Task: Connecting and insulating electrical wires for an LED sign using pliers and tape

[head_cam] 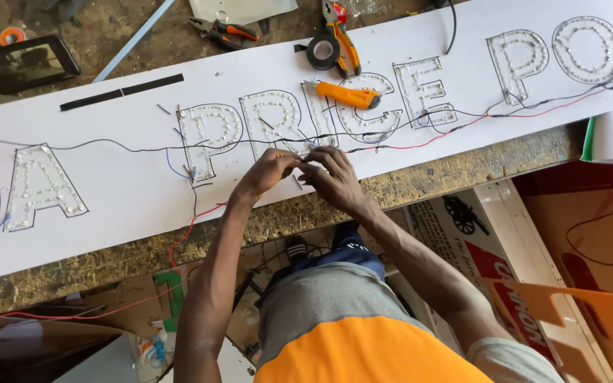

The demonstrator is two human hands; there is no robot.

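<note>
Head view: both hands meet over the white board (129,195), near its lower edge just below the outlined letters. Left hand (269,172) and right hand (333,177) face each other, fingers pinched together on the thin wire (363,149) where black and red runs join. Looks like a splice point; the bare ends themselves are too small to see.

Handling, my read: the wire is light, limp and thin, easy to kink or snap at a stripped end. Best held by the insulation just beside the joint, one hand each side, as now. Pulling hard would likely tug the small lamps (211,128) set inside the letter outlines, so keep slack. The board looks stiff but thin, and easy to scuff.

Surface: the board lies flat along a rough, paint-speckled tabletop (455,170). An orange knife (345,95) rests on the board above the hands. A tape roll (323,51) and orange-handled pliers (344,35) sit at its upper edge, with a second pair of pliers (225,32) nearby. A dark tablet (26,62) lies at the top left, well apart.

Room: workshop clutter below the tabletop edge, with orange cut-out panels (590,305) on the right, a printed sign panel (491,248) beside them, and loose red wire (72,315) trailing on the left.
</note>
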